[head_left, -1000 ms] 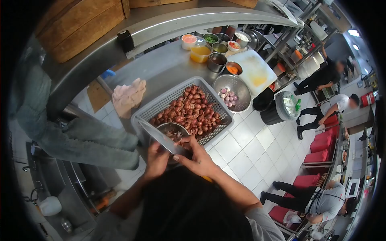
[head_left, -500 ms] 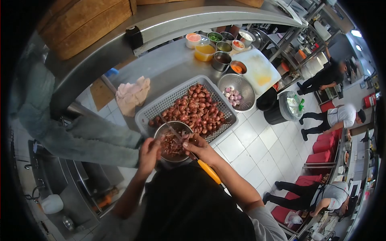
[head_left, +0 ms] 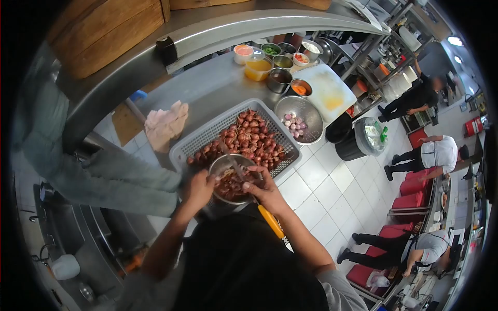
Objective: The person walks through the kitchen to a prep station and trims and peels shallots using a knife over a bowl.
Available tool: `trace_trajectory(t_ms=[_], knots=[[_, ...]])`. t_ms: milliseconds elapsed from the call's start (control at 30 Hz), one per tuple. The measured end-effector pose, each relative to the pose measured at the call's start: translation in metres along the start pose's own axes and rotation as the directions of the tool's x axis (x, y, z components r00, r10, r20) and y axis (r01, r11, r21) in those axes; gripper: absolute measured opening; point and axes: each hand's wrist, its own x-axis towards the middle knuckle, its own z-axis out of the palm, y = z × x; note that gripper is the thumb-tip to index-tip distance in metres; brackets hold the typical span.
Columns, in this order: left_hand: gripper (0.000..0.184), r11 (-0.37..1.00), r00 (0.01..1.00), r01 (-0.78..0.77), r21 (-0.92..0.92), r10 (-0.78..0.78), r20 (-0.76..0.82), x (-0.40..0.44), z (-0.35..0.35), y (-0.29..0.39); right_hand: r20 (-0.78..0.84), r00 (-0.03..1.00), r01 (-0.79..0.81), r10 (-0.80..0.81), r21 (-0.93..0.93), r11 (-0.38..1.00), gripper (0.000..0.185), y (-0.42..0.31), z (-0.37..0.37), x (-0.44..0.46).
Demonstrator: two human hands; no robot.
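Observation:
A metal bowl point(head_left: 212, 169) with reddish-brown onion skins point(head_left: 228, 187) inside is right in front of me, overlapping the near edge of a grey perforated basket point(head_left: 179, 150) full of unpeeled shallots point(head_left: 254, 137). My left hand point(head_left: 199, 189) grips the bowl's left rim, thumb on top and the other fingers mostly hidden. My right hand point(head_left: 265, 191) is closed around a knife with a yellow handle point(head_left: 271, 220). The handle points back along my forearm, and the blade reaches over the bowl. Anything else between the right fingers is too blurred to make out.
A colander point(head_left: 314, 124) with peeled shallots sits right of the basket, beside a white cutting board point(head_left: 332, 90). Several ingredient containers point(head_left: 258, 67) line the back. A pinkish cloth point(head_left: 167, 124) lies left. Beyond are a bin point(head_left: 348, 147) and several people point(head_left: 433, 155).
The bowl has shifted slightly right and up relative to the basket, with my left hand following. My right hand and the knife stay over it. The whole view has shifted a little.

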Motion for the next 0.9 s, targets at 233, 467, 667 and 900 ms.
trace_trajectory(t_ms=[233, 467, 667, 900], knots=[[0.027, 1.0, 1.0, 0.007, 0.015, -0.007, 0.003, 0.037, 0.032, 0.03, -0.111, 0.994, 0.018, -0.014, 0.035, 0.999, 0.047, -0.006, -0.028, -0.012], [0.022, 0.956, 0.999, 0.039, -0.289, -0.046, -0.018, 0.038, 0.032, 0.003, -0.121, 0.993, -0.001, 0.011, 0.084, 0.996, 0.046, -0.002, -0.034, -0.027], [0.02, 0.537, 0.948, 0.266, -0.8, 0.005, 0.319, 0.007, -0.009, 0.03, -0.146, 0.989, 0.008, 0.014, 0.149, 0.989, 0.037, 0.003, -0.023, -0.03], [0.021, 0.237, 0.942, 0.33, -0.914, -0.016, 0.336, 0.004, 0.005, 0.044, -0.098, 0.988, 0.124, -0.122, 0.011, 0.992, 0.027, 0.009, -0.017, -0.021]])
